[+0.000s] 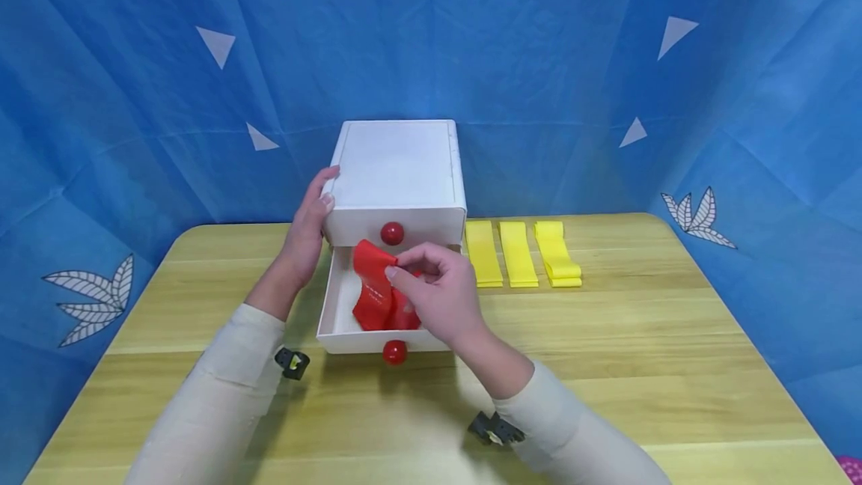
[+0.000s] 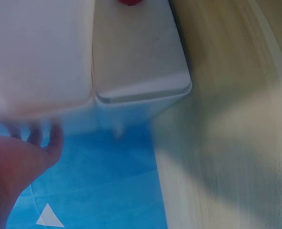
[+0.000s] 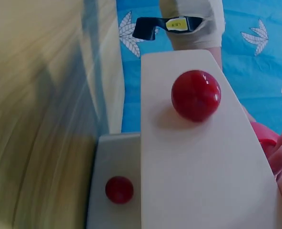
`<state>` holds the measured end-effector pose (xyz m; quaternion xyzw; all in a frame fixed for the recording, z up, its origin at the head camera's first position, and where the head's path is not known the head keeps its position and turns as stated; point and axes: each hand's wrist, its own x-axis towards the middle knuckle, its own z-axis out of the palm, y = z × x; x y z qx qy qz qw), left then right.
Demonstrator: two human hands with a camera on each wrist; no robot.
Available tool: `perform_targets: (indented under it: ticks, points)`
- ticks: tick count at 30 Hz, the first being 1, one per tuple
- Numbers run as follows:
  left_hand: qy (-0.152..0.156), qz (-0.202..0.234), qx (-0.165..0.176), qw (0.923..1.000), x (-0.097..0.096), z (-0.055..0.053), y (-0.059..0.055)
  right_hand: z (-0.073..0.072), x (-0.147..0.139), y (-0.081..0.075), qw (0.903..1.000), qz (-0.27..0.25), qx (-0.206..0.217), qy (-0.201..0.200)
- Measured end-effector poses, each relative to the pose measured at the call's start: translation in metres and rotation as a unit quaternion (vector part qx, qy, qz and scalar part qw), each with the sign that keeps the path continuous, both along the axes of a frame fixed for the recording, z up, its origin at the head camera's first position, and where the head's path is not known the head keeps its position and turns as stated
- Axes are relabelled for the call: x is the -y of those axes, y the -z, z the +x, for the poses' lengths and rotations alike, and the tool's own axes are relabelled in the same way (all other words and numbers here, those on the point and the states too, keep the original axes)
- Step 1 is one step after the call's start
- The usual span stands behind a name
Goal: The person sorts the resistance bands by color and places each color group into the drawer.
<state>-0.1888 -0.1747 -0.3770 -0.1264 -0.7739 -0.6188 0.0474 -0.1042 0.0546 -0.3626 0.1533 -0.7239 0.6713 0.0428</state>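
A white box (image 1: 397,163) with red-knobbed drawers stands at the back of the table, one drawer (image 1: 341,283) pulled out toward me. My left hand (image 1: 308,227) rests against the box's left side, its fingertips and thumb near the top edge. In the left wrist view, the left hand's fingers (image 2: 56,138) touch the white side. Over the pulled-out drawer, my right hand (image 1: 441,287) pinches a flat red band (image 1: 373,275) with small white print between thumb and forefinger. The band hangs in a curve into the drawer. More red material (image 1: 402,314) lies beside it, partly hidden by the right hand.
Several yellow folded bands (image 1: 517,254) lie in a row to the right of the box. Below the pulled-out drawer, the right wrist view shows another drawer front with a red knob (image 3: 119,190). A blue curtain (image 1: 539,96) hangs behind and beside the wooden table (image 1: 626,365).
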Motion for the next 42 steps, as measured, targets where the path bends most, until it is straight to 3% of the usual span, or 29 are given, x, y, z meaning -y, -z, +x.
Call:
perform_targets:
  ticks: [9, 15, 20, 27, 32, 42]
  points:
    - [-0.009, -0.009, 0.007, 0.9999, 0.0, 0.001, 0.001, -0.007, -0.019, -0.003, 0.997, 0.072, 0.024, -0.016]
    - [-0.004, -0.01, 0.004, 0.9999, 0.0, 0.001, 0.002, -0.013, -0.03, -0.002, 0.9799, 0.199, -0.003, 0.001]
    - [-0.002, -0.007, 0.004, 1.0, -0.001, 0.001, 0.001, -0.015, -0.042, 0.0, 0.969, 0.244, -0.002, 0.036]
    - [-0.006, -0.012, 0.007, 0.9999, -0.001, 0.003, 0.0, -0.016, -0.063, 0.001, 0.9655, 0.253, -0.004, 0.063]
    - [-0.002, -0.01, 0.009, 0.9999, -0.002, 0.003, 0.0, -0.009, -0.078, 0.002, 0.9658, 0.249, -0.001, 0.072]
    - [-0.002, -0.013, 0.005, 0.9999, -0.002, 0.002, -0.001, 0.03, -0.09, -0.001, 0.9832, 0.173, -0.005, 0.058]
